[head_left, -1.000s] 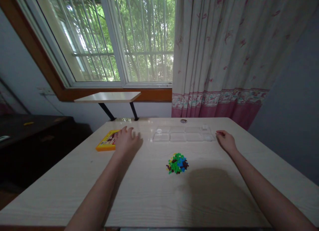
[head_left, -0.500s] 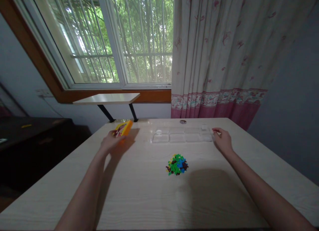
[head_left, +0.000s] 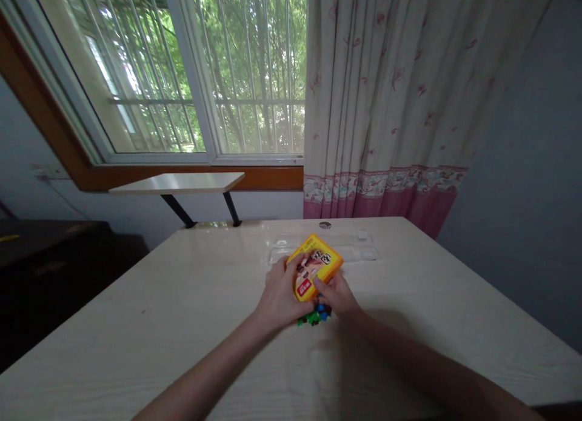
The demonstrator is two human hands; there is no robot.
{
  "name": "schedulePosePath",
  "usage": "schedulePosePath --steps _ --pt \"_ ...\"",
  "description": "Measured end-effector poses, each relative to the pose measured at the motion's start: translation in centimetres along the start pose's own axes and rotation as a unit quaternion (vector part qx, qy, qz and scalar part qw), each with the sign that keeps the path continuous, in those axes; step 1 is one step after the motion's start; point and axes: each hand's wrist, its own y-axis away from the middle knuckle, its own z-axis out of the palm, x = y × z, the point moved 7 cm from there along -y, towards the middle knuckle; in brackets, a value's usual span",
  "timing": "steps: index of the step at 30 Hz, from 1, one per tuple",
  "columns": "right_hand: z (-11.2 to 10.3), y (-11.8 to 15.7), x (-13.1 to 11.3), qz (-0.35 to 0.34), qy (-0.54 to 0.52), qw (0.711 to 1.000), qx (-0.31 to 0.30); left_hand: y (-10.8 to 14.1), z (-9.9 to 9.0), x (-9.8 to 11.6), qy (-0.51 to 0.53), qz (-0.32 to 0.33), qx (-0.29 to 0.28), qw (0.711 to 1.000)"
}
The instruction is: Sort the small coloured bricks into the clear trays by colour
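Observation:
A yellow box (head_left: 313, 266) with a printed picture and a red label is held tilted above the middle of the table. My left hand (head_left: 282, 291) grips its left side, fingers bent around the edge. My right hand (head_left: 339, 294) holds its lower right side, the thumb on the printed face. Just below the box is a pile of small green, blue and dark plastic pieces (head_left: 314, 318), partly hidden by the box and hands. Behind the box lies a clear plastic compartment tray (head_left: 359, 252), its middle covered by the box.
The pale wooden table (head_left: 204, 348) stretches out around my hands. At its back left, a small raised shelf (head_left: 182, 182) stands on black legs. A window (head_left: 254, 76) and a patterned curtain (head_left: 364, 106) are behind; a dark piece of furniture (head_left: 59, 257) stands at the left.
My left hand has carried the yellow box from the left side to the middle. My right hand has left the tray's right end and now grips the box too. The view has shifted slightly.

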Motion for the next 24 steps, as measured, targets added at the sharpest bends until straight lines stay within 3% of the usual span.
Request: schedulePosePath --steps 2,5,8,10,12,14,16,19,22,24 --pt "-1.0 -0.2 -0.1 0.008 -0.008 0.999 0.05 -0.1 0.0 -0.1 0.041 0.017 -0.004 0.999" --pt "-2.2 -0.6 -1.0 0.015 -0.04 0.997 0.07 -0.9 -0.2 -1.7 0.216 -0.016 -0.019 0.976" --pt "-2.4 -0.8 -2.0 0.039 -0.063 0.997 0.016 -1.3 0.3 -3.9 0.41 -0.116 -0.047 0.904" --pt "-2.3 -0.6 -2.2 0.077 -0.039 0.996 -0.029 -1.2 1.1 -4.2 0.478 -0.15 -0.094 0.86" --pt "-2.2 -0.4 -2.2 0.109 -0.005 0.992 -0.07 -0.9 1.7 -4.0 0.509 -0.164 -0.133 0.835" --pt "-2.5 -0.4 -2.4 0.108 0.023 0.99 -0.091 -0.8 1.9 -3.9 0.525 -0.18 -0.133 0.821" --pt "-3.4 -0.8 -3.0 0.06 0.051 0.995 -0.057 -1.0 1.8 -4.3 0.533 -0.203 -0.094 0.816" --pt "-4.9 -1.1 -4.6 -0.064 0.141 0.988 0.025 -1.1 1.3 -5.5 0.532 -0.233 0.008 0.814" --pt "-4.4 -0.5 -5.4 -0.169 0.277 0.946 0.026 -0.8 0.8 -6.3 0.526 -0.248 0.097 0.808" --pt "-3.8 0.0 -5.6 -0.217 0.361 0.907 0.029 -0.6 0.9 -6.4 0.532 -0.256 0.122 0.798"
